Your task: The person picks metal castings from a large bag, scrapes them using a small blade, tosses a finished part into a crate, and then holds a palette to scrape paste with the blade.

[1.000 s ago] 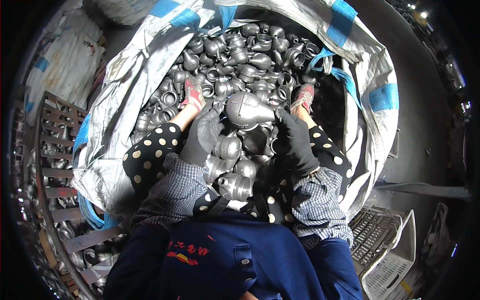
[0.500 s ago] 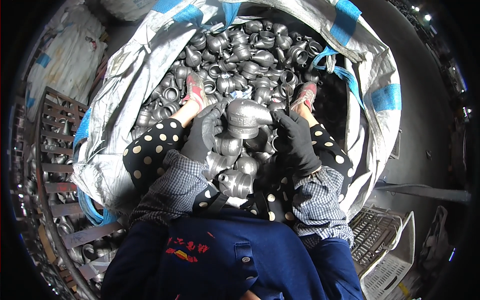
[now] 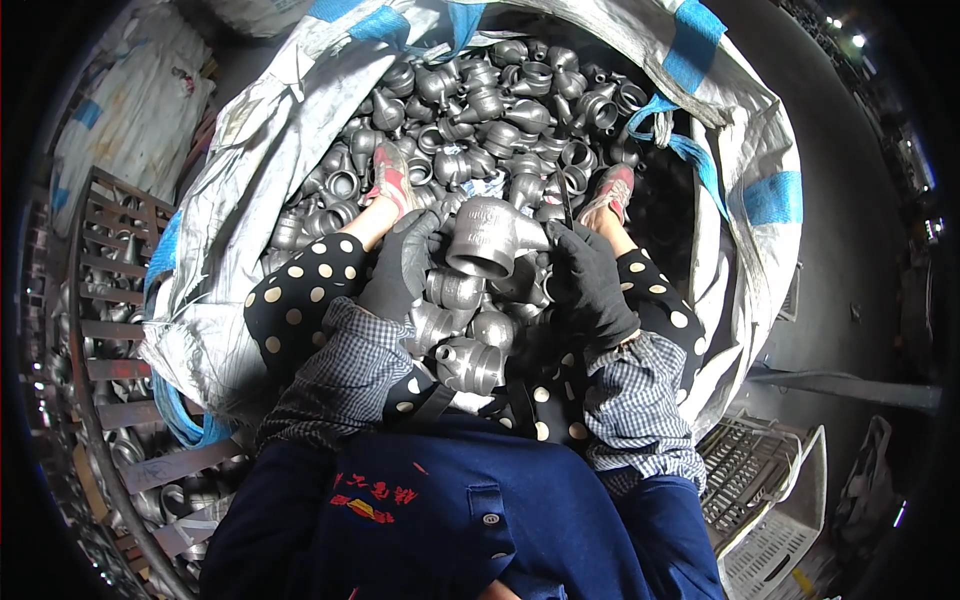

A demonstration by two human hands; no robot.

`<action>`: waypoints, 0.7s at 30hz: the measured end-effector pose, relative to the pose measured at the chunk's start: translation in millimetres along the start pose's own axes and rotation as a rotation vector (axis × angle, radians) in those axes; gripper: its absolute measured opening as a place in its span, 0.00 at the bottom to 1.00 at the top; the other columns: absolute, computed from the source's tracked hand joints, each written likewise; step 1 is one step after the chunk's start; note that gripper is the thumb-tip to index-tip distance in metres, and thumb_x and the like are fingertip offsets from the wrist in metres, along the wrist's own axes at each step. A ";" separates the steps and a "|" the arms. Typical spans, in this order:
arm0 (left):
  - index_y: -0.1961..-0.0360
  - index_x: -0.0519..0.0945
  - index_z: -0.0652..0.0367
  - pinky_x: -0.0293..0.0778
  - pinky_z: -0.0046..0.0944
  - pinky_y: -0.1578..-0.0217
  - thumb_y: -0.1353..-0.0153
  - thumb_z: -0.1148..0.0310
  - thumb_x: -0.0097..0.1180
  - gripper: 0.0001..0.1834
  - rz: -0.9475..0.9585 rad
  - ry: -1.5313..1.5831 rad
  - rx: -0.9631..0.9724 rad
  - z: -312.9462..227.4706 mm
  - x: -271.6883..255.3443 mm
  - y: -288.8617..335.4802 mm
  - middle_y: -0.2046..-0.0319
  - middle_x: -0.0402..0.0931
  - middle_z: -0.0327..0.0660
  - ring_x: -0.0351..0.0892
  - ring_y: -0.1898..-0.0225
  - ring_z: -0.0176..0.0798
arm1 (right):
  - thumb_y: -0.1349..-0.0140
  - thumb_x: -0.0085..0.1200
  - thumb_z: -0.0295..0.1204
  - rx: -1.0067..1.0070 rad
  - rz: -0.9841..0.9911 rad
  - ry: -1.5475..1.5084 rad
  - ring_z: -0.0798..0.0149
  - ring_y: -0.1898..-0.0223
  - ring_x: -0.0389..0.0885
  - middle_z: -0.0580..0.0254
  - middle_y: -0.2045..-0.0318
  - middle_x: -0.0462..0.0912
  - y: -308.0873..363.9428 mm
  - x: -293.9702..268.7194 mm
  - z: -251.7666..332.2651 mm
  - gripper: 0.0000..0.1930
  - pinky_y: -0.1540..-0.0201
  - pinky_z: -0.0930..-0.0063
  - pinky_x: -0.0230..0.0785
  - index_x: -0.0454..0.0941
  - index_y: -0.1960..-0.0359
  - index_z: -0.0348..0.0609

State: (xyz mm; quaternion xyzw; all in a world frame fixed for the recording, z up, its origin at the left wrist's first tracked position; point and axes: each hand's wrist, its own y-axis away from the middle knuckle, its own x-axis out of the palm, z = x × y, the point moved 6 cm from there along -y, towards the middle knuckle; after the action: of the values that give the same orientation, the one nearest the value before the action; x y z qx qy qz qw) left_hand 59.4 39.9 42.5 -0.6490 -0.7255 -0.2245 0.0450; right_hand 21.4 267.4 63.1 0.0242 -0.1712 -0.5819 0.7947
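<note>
A grey metal casting [image 3: 484, 240], shaped like a round cup with a short spout and raised lettering, is held up in front of me, its open mouth facing down toward me. My left hand [image 3: 405, 262], in a dark glove, is closed at its left side; the fingertips are partly hidden. My right hand [image 3: 590, 282], also gloved, is closed around a thin dark tool [image 3: 568, 195] that points away from me, beside the spout. Several more castings [image 3: 470, 366] lie piled between my legs, under the held one.
A big white woven sack [image 3: 235, 225] with blue straps surrounds my legs, and a heap of similar castings [image 3: 505, 118] fills it. On the left stands a rusty metal crate [image 3: 115, 335] with castings inside. A pale plastic basket [image 3: 775, 545] sits at lower right.
The held casting has tilted, so its open mouth now shows toward me and its lettering has turned upward. Both hands stay in nearly the same place.
</note>
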 end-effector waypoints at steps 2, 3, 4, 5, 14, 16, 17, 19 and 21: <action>0.47 0.70 0.67 0.77 0.37 0.54 0.29 0.62 0.38 0.20 0.012 0.007 0.041 -0.2 -0.2 -0.1 0.58 0.75 0.46 0.78 0.56 0.38 | 0.35 0.51 0.40 -0.085 0.004 0.077 0.79 0.82 0.67 0.71 0.79 0.77 0.0 -1.7 -0.1 0.15 0.79 0.85 0.56 0.78 0.67 0.37; 0.46 0.69 0.68 0.76 0.38 0.51 0.29 0.60 0.36 0.21 0.042 0.002 0.101 -2.7 1.6 -0.5 0.55 0.74 0.47 0.77 0.53 0.40 | 0.35 0.50 0.40 -0.096 0.015 0.138 0.79 0.83 0.67 0.70 0.79 0.77 -0.4 -4.9 -1.4 0.16 0.80 0.85 0.56 0.78 0.67 0.38; 0.44 0.67 0.68 0.75 0.40 0.48 0.28 0.59 0.35 0.23 0.070 -0.004 0.161 -6.0 3.7 0.2 0.52 0.73 0.49 0.76 0.51 0.42 | 0.35 0.50 0.41 -0.106 0.026 0.199 0.79 0.83 0.67 0.69 0.80 0.77 0.2 -4.0 -0.2 0.16 0.80 0.86 0.56 0.78 0.67 0.38; 0.45 0.68 0.68 0.74 0.40 0.48 0.28 0.59 0.36 0.23 0.084 -0.013 0.197 -8.7 4.2 0.4 0.52 0.73 0.48 0.76 0.50 0.42 | 0.35 0.50 0.41 -0.107 0.028 0.200 0.79 0.83 0.67 0.69 0.80 0.77 0.7 -3.3 0.6 0.16 0.80 0.86 0.56 0.78 0.67 0.38; 0.45 0.69 0.65 0.72 0.39 0.46 0.29 0.60 0.38 0.21 0.129 0.097 0.265 -16.1 2.0 2.0 0.50 0.73 0.47 0.74 0.49 0.41 | 0.35 0.50 0.42 0.274 0.227 -0.111 0.78 0.88 0.64 0.70 0.86 0.73 24.8 32.0 1.1 0.18 0.86 0.85 0.51 0.77 0.73 0.39; 0.45 0.70 0.65 0.72 0.39 0.46 0.29 0.60 0.39 0.21 0.142 0.180 0.245 -14.4 2.5 2.0 0.50 0.73 0.47 0.74 0.48 0.41 | 0.35 0.50 0.43 0.307 0.209 -0.123 0.78 0.89 0.64 0.69 0.86 0.73 26.9 37.5 -1.2 0.18 0.87 0.84 0.51 0.76 0.74 0.40; 0.45 0.70 0.65 0.72 0.39 0.46 0.29 0.61 0.39 0.20 0.154 0.258 0.215 -12.7 3.6 1.1 0.50 0.73 0.47 0.74 0.48 0.41 | 0.36 0.50 0.44 0.340 0.189 -0.134 0.78 0.90 0.63 0.69 0.85 0.74 27.9 38.1 -3.2 0.19 0.88 0.84 0.51 0.76 0.75 0.40; 0.45 0.70 0.64 0.71 0.39 0.46 0.30 0.61 0.40 0.20 0.155 0.522 0.086 -3.5 11.2 -4.9 0.50 0.73 0.46 0.74 0.48 0.41 | 0.35 0.49 0.45 0.329 0.213 -0.096 0.77 0.90 0.62 0.67 0.85 0.75 27.8 37.1 -9.4 0.20 0.89 0.84 0.51 0.75 0.75 0.41; 0.41 0.66 0.64 0.68 0.48 0.42 0.29 0.55 0.36 0.25 0.105 0.746 -0.056 5.7 21.4 -11.6 0.46 0.71 0.49 0.72 0.45 0.46 | 0.35 0.49 0.47 0.328 0.338 -0.076 0.78 0.89 0.63 0.67 0.84 0.76 35.0 45.4 -4.4 0.20 0.88 0.84 0.51 0.75 0.74 0.41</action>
State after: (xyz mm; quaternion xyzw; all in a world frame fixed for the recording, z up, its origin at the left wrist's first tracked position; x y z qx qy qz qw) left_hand 46.2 61.1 41.9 -0.5600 -0.6186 -0.4625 0.2996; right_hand 66.8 235.6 78.3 0.1021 -0.2950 -0.4057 0.8591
